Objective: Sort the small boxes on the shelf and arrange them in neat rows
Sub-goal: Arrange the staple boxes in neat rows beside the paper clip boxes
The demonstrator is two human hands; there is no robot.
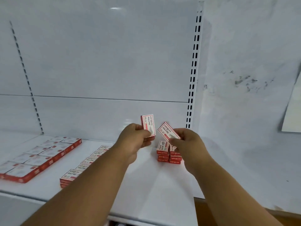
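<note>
Head view is all I have, looking down on a white shelf (146,193) with a white back panel (105,62) and a slotted upright (193,70) at its right end. On the shelf's left part lies a flat block of red-edged boxes (40,157), packed side by side in two rows running from near to far. Right of that, a single row of boxes (86,162) runs toward the back, partly hidden behind my left forearm; the nearest pile in it is a few boxes high. Further right, near the back panel, stand two short stacks of boxes (168,154), touching each other, their red sides facing me.

My left hand (135,141) is raised above the shelf, thumb and fingers pinching the lower end of one small box (148,125), which stands almost upright with its white printed face toward me. My right hand (187,141) is just beside it, above the two stacks, thumb and fingers clamped on the lower end of a second box (168,132), tilted with its top leaning left. The two held boxes are close together but not touching. At the far right, a sheet of paper (293,111) hangs on the scuffed wall (244,79).
</note>
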